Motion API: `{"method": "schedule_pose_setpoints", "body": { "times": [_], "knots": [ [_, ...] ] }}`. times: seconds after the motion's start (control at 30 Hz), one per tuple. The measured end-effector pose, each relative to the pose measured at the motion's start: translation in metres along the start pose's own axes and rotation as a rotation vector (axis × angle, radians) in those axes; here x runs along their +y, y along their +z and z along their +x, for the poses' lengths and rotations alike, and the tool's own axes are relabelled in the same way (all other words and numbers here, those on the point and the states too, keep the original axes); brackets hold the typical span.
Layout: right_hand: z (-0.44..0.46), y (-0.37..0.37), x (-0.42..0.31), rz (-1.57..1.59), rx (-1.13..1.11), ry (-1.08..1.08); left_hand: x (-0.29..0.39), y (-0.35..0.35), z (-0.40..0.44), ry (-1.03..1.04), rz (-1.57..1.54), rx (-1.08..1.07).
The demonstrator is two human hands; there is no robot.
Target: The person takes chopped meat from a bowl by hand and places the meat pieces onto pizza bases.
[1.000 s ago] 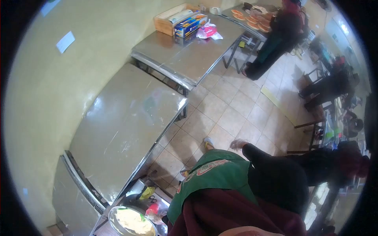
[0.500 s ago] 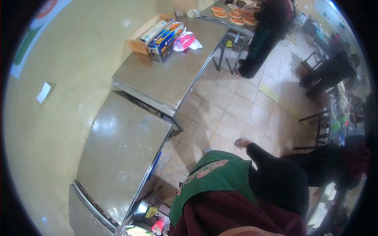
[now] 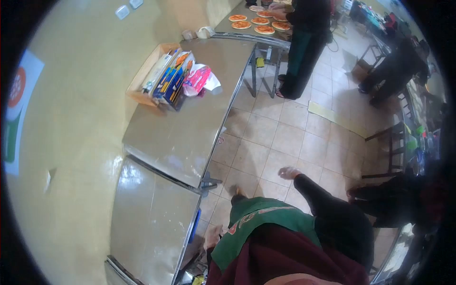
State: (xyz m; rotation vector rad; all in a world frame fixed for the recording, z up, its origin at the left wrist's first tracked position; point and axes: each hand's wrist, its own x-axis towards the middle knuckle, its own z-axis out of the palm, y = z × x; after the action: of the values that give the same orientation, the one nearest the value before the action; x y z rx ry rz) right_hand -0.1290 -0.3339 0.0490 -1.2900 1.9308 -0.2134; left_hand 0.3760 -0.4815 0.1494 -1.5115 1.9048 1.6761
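Note:
My right hand (image 3: 289,173) is in a clear plastic glove, held out over the tiled floor ahead of my green apron (image 3: 266,213). Its fingers look loosely apart, and nothing shows in them. Low at my left side, between the apron and the near metal table (image 3: 152,213), a blurred pale shape looks like my left hand (image 3: 213,236). Its fingers are too smeared to make out.
Along the wall, a metal table (image 3: 185,128) bears a wooden box (image 3: 137,90) of cartons and a pink packet (image 3: 197,80). Beyond, a person (image 3: 306,47) works over sauced pizza bases (image 3: 264,30). People and tables line the right. A yellowish strip (image 3: 332,118) crosses the floor.
My view has shifted forward along the tables, so the pizza bases and box sit further left. The pale shape of my left hand has appeared beside the apron. My right hand stays outstretched.

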Motion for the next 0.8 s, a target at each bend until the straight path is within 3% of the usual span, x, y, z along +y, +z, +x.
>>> {"method": "schedule_pose_setpoints", "body": {
  "times": [0.07, 0.13, 0.17, 0.2, 0.23, 0.3, 0.4, 0.5, 0.6, 0.7, 0.73, 0.8],
  "knots": [
    [0.025, 0.004, -0.008, 0.085, 0.015, -0.081, 0.042, -0.01, 0.043, 0.218, 0.098, -0.107],
    [0.022, -0.018, -0.041, 0.202, 0.025, -0.059, 0.098, -0.011, 0.091, 0.349, -0.13, -0.217],
    [0.018, -0.038, -0.06, 0.256, 0.035, -0.049, 0.129, -0.006, 0.112, 0.304, -0.469, -0.289],
    [0.015, -0.051, -0.07, 0.385, -0.024, 0.093, 0.168, -0.01, 0.13, 0.365, -0.223, -0.262],
    [0.014, -0.057, -0.063, 0.387, -0.002, 0.078, 0.208, -0.013, 0.145, 0.426, 0.022, -0.234],
    [0.009, -0.058, -0.03, 0.4, 0.048, 0.042, 0.283, -0.017, 0.166, 0.844, 0.176, -0.185],
    [-0.015, -0.063, 0.02, 0.539, 0.234, 0.229, 0.33, 0.021, 0.243, 0.854, -0.138, -0.308],
    [-0.04, -0.066, 0.076, 0.805, 0.399, 0.354, 0.414, 0.025, 0.256, 0.746, 0.102, -0.456],
    [-0.038, -0.128, 0.086, 1.391, 0.459, 0.717, 0.449, 0.049, 0.312, 0.658, -0.179, -0.684],
    [0.0, -0.181, 0.135, 1.359, 0.502, 0.67, 0.488, 0.052, 0.36, 0.84, -0.047, -0.491],
    [0.021, -0.202, 0.161, 1.336, 0.491, 0.499, 0.508, 0.046, 0.365, 0.805, -0.041, -0.427],
    [0.068, -0.284, 0.156, 1.176, 0.546, 0.408, 0.554, 0.033, 0.362, 0.734, -0.04, -0.299]
  ]
}}
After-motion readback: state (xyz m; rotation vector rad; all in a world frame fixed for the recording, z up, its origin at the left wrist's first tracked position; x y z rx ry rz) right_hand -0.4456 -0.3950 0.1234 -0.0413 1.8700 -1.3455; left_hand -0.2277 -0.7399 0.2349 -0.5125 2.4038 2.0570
